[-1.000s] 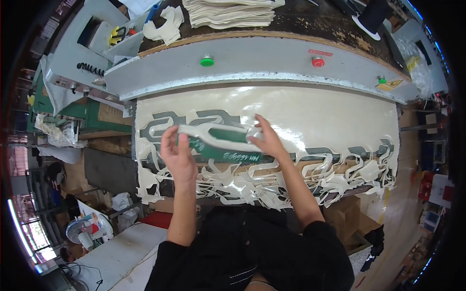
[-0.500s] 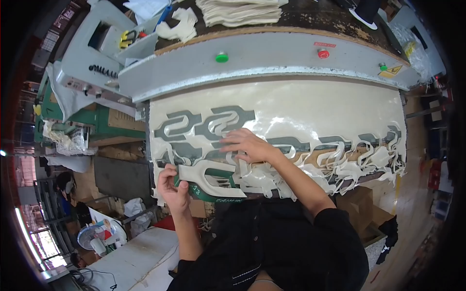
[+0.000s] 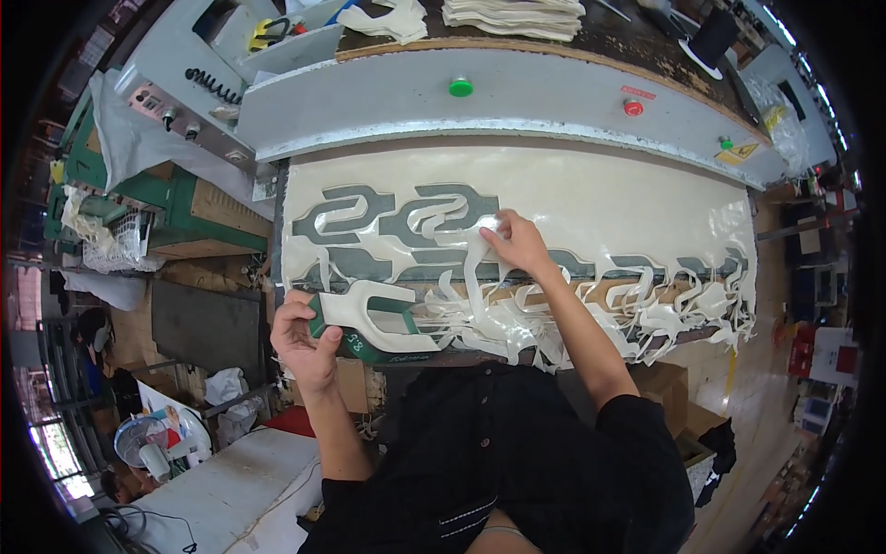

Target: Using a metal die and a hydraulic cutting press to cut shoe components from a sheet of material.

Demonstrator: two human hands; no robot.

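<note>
My left hand [image 3: 305,346] grips a green fork-shaped cutting die [image 3: 363,351] at its left end, above the near left edge of the sheet. On top of the die lies a cream two-pronged cut piece [image 3: 348,307]. My right hand [image 3: 520,244] pinches a narrow cream scrap strip [image 3: 473,277] between thumb and fingers and holds it up. The strip runs down toward the loose scraps at the near edge. Beneath both hands spreads a cream sheet [image 3: 609,196] with several fork-shaped cutouts showing the dark surface below.
Beyond the sheet a grey machine beam [image 3: 369,109] carries a green button [image 3: 460,87] and a red button [image 3: 633,108]. A stack of cream pieces [image 3: 517,17] sits on the shelf above. Tangled scraps [image 3: 664,309] hang over the near right edge.
My right hand has moved right and closed on a scrap strip, raising it. My left hand has shifted slightly left with the die and cut piece. The whole view has also shifted a little.
</note>
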